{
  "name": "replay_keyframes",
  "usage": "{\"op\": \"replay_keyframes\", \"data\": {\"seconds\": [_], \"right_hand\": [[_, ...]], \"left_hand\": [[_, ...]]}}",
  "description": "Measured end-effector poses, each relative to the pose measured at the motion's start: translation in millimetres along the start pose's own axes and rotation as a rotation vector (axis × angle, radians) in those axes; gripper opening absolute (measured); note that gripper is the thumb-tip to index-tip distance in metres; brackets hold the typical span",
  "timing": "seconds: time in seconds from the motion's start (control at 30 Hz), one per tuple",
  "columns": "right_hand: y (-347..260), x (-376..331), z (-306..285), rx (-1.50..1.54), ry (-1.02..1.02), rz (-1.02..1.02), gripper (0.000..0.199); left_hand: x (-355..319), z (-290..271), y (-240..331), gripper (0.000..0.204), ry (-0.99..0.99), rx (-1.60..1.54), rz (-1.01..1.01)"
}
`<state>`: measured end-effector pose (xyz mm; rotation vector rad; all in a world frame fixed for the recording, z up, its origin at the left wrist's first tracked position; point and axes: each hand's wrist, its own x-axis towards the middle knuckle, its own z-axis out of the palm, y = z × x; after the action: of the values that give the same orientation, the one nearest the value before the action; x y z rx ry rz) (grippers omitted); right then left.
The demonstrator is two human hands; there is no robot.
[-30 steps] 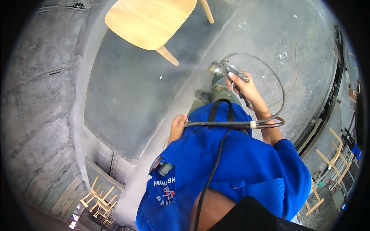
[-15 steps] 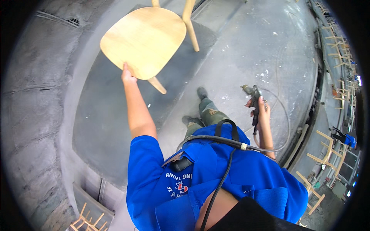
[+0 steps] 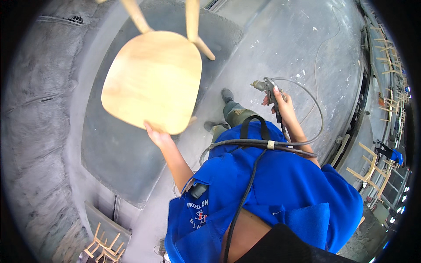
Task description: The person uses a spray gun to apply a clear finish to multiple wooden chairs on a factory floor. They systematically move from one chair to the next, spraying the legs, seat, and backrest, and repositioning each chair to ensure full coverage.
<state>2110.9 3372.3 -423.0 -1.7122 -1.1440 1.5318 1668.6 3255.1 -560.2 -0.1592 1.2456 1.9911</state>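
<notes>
My left hand [image 3: 158,136] grips the near edge of a pale wooden chair seat [image 3: 151,81], which is lifted off the grey round platform [image 3: 118,158]. Two of the chair's legs [image 3: 192,26] stick up toward the top of the picture. My right hand [image 3: 280,103] is closed around the grip of a grey spray gun [image 3: 265,85], held out to the right of my body. A grey hose [image 3: 307,140] loops from the gun across my blue shirt.
A grey dusty floor [image 3: 285,39] spreads around my shoes [image 3: 227,94]. Bare wooden chair frames [image 3: 370,168] stand at the right edge, and more stand at the lower left [image 3: 103,245]. A curved rail [image 3: 364,109] runs along the right.
My left hand reached out from my body, took hold of the chair seat and pulled it nearer and lower. The right hand with the spray gun shifted slightly right.
</notes>
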Motion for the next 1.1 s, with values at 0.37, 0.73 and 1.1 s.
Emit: {"op": "replay_keyframes", "data": {"seconds": [0.37,0.73,1.1], "right_hand": [[-24,116,-2,-0.056,-0.446,-0.005,0.04],[-36,160,-29,0.1,-0.444,-0.074,0.071],[-90,158,-63,0.538,-0.162,-0.248,0.11]], "left_hand": [[-102,12,-45,0.079,0.373,-0.271,0.061],[-60,205,-116,0.088,-0.557,1.148,-0.06],[-18,239,-82,0.089,-0.596,2.096,0.825]]}}
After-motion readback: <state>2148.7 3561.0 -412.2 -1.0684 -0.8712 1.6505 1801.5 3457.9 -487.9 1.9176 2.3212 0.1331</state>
